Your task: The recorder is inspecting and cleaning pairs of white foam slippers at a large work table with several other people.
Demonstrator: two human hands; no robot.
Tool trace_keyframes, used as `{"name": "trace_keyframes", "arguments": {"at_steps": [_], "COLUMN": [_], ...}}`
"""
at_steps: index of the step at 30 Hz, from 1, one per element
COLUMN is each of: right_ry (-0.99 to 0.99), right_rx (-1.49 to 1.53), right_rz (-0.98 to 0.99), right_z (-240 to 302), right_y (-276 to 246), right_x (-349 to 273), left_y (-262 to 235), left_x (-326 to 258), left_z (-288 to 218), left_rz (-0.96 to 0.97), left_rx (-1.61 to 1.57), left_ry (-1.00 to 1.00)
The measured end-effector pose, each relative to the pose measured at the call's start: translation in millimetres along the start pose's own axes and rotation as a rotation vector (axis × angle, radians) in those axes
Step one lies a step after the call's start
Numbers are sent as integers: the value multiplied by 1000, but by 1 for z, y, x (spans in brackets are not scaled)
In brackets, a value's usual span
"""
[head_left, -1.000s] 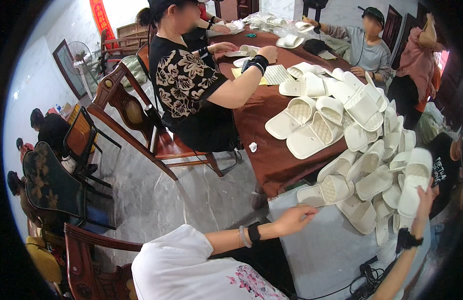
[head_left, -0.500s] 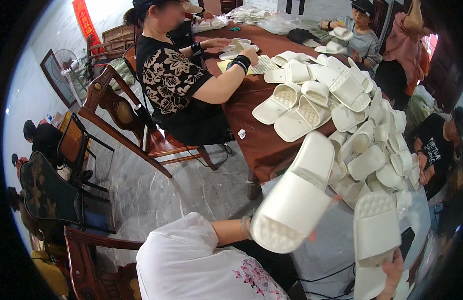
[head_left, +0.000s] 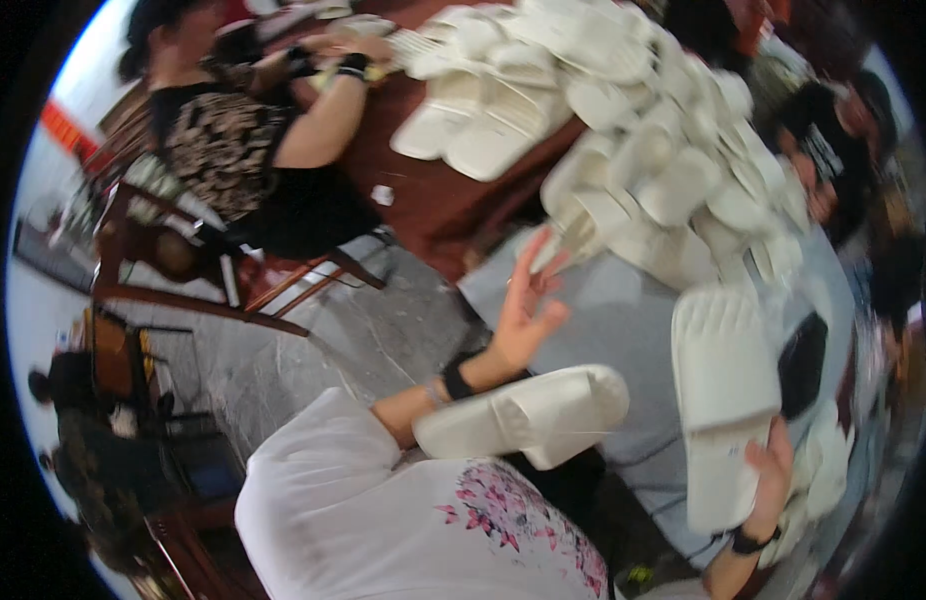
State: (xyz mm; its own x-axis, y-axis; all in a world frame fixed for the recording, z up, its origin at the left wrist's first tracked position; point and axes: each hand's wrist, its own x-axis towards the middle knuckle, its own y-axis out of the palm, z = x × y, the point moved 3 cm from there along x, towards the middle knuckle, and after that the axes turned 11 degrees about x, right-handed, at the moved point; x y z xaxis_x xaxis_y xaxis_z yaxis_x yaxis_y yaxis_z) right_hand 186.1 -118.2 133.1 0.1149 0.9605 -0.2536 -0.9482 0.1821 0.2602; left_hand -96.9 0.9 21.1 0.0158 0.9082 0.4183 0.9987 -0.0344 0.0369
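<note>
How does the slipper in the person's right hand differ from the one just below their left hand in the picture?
The held slipper is gripped by the right hand; the lower slipper is not in the left hand, whose fingers are spread.
The held slipper runs mostly up and down the picture, while the lower slipper lies nearly crosswise.
Both are off-white, with a broad band across the foot.

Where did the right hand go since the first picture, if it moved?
Yes: the right hand has moved toward the person's body, farther from the brown tablecloth.
</note>
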Motion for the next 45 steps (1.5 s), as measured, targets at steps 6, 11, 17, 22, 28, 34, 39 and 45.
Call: {"name": "trace_keyframes", "arguments": {"at_steps": [6, 11, 17, 22, 28, 34, 39, 45], "right_ry": [-88, -96, -102, -158, 81, -113, -305, -187], "right_rx": [-153, -27, 215, 220, -369, -1252, -1301, -1382], "right_rz": [-104, -46, 42, -22, -74, 43, 34, -37], "right_z": [21, 23, 29, 22, -47, -86, -98, -128], "right_y": [-15, -2, 10, -5, -37, -62, -57, -46], "right_x": [8, 7, 4, 13, 47, 45, 60, 84], "left_y": [75, 124, 128, 81, 44, 19, 51, 76], "left_x": [-70, -46, -8, 1, -15, -22, -43, -57], "left_z": [13, 29, 35, 21, 38, 61, 48, 55], "left_rz": [1126, 588, 237, 124, 438, 273, 423, 650], "left_rx": [-650, 125, 37, 28, -269, 724, 853, 939], "left_ry": [-702, -355, -217, -336, -716, -280, 105, 89]}}
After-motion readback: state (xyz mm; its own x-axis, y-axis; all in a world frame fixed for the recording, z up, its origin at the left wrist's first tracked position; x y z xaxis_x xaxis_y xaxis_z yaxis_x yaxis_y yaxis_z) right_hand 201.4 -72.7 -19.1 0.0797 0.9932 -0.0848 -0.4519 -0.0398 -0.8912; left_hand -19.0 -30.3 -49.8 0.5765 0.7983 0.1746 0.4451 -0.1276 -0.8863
